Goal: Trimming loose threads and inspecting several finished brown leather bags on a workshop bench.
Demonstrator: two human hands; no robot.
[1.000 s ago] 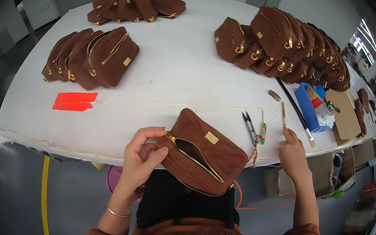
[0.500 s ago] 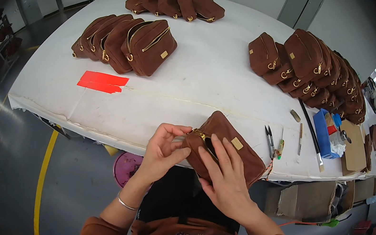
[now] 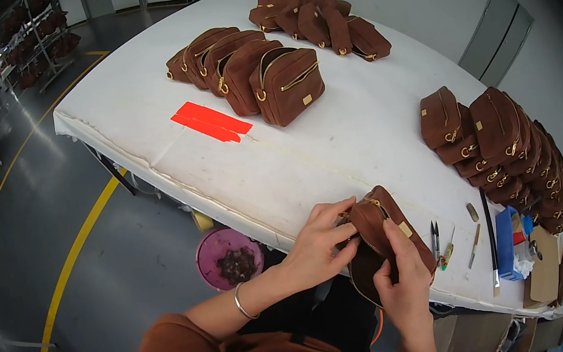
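The brown bag [image 3: 370,226], at near edge of the table [image 3: 316,164], has just been tilted; its opening [image 3: 366,266] now shows, so inside seems reachable; left hand [image 3: 319,240] pinches its corner, right hand [image 3: 405,279] grasps its front; red strips [image 3: 211,122] lie left of it

The bare right hand [image 3: 406,281], which 1 second earlier was pinching the end of a slim, stick-shaped tool [image 3: 475,246], had left it on the table and come to the brown, soft, box-shaped bag with gold zips [image 3: 371,222]. Its fingers, spread across the front pocket 0.5 seconds before, had bent and gripped that side. The bag had turned, so its front looked narrower and a dark opening appeared between the 2 hands. The camera view had also swung leftward: the round pink bucket [image 3: 202,258], earlier partly hidden, now showed dark scraps [image 3: 236,265] inside.
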